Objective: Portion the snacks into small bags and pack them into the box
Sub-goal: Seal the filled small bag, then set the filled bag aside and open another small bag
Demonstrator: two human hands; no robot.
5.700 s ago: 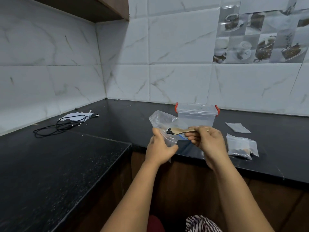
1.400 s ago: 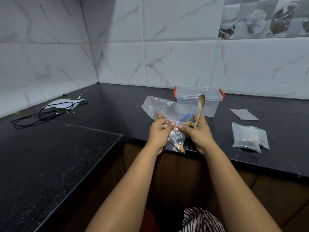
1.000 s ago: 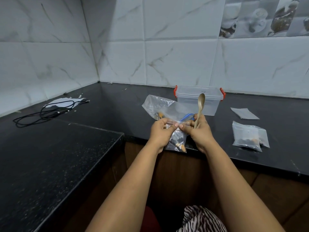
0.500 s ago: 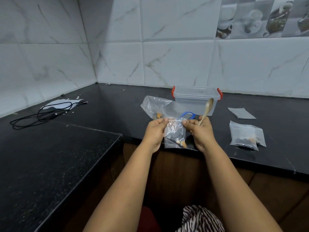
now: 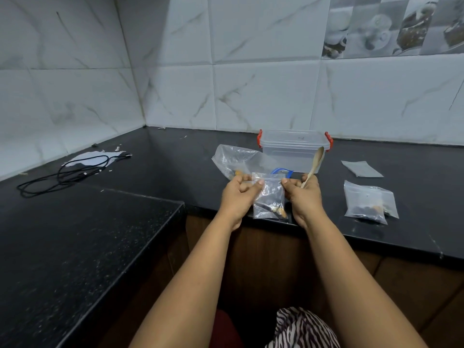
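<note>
Right now your left hand (image 5: 237, 195) and right hand (image 5: 302, 195) hold a small bag (image 5: 269, 197) up between them, just above the near edge of the black counter (image 5: 175, 169). Your left thumb and curled fingers pinch the bag's top left corner, your right thumb and forefinger pinch its top right corner, and the bag hangs down with a few dark and pale snacks (image 5: 276, 210) gathered at its bottom. Your right hand also has a wooden spoon (image 5: 313, 165) tucked in its grip, the bowl pointing up and away from you. Off to the right of your right hand, two filled bags (image 5: 369, 202) lie overlapping on the counter, with dark and orange bits inside; a little beyond them lies a flat empty bag (image 5: 361, 169). Just past your left hand a larger clear bag (image 5: 233, 159) sits crumpled on the counter, a blue strip (image 5: 282, 171) showing beside it behind the small bag. Beyond both hands stands the clear box (image 5: 292, 153) with red clips, its lid on. Far to the left of your left hand, a black cable (image 5: 67, 173) lies coiled over a white sheet (image 5: 90, 158).
</note>
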